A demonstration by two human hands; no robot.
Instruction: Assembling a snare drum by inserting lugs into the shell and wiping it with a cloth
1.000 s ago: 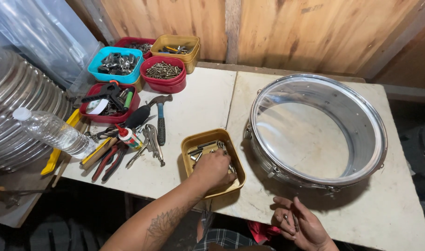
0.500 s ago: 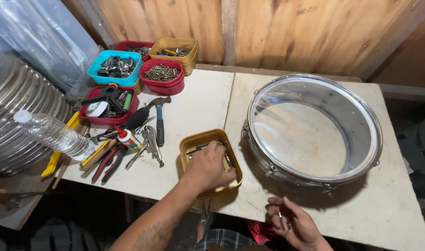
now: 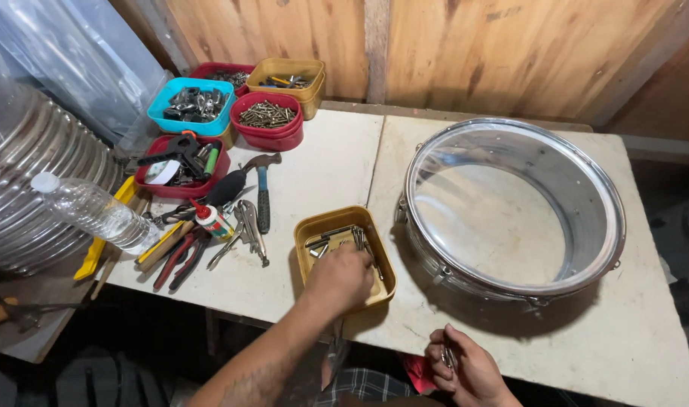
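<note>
My left hand [image 3: 340,277] reaches into a yellow tray [image 3: 312,228] near the table's front edge, fingers curled down onto the thin metal rods [image 3: 337,235] lying in it. My right hand [image 3: 469,371] hovers at the front edge, below the drum, closed around a few small metal rods [image 3: 448,356]. A shiny metal drum shell [image 3: 510,215] with a clear head and side lugs lies flat on the right half of the white table [image 3: 337,158].
Pliers, a hammer [image 3: 262,192], a glue bottle and other hand tools lie left of the tray. Red, blue and yellow bins of screws and hardware [image 3: 267,117] stand at the back left. A plastic water bottle [image 3: 96,211] lies against ribbed metal drums on the left.
My left hand has stayed in the yellow tray, shifting slightly among the rods. My right hand has drifted a little to the left with its rods.
</note>
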